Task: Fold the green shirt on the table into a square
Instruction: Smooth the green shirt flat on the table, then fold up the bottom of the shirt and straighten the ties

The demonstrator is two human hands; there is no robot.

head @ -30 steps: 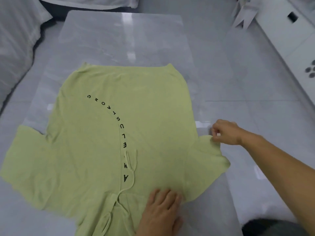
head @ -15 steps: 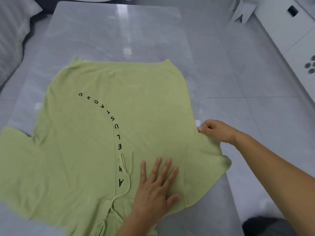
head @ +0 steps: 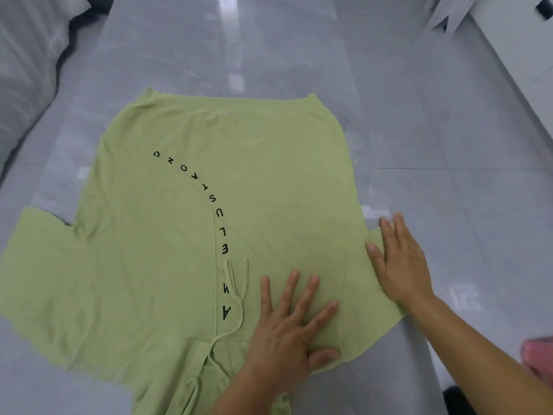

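Note:
The green shirt [head: 167,259] lies spread flat on the grey table [head: 227,46], hem at the far side, collar and drawstrings toward me, black letters curving down its middle. Both short sleeves stick out sideways. My left hand [head: 290,327] presses flat on the shirt's chest, just right of the drawstrings, fingers spread. My right hand [head: 401,262] lies palm down with fingers apart on the right sleeve near the armpit. Neither hand grips any cloth.
The table's right edge runs just beyond the right sleeve, with grey tiled floor [head: 478,151] past it. A white cabinet [head: 526,40] stands at the far right. Grey cushions [head: 27,64] sit at the left. Something pink [head: 538,357] shows at the right edge.
My right hand let go of the pinched sleeve edge and now lies flat on the sleeve. My left hand slid up from the collar onto the chest and spread its fingers.

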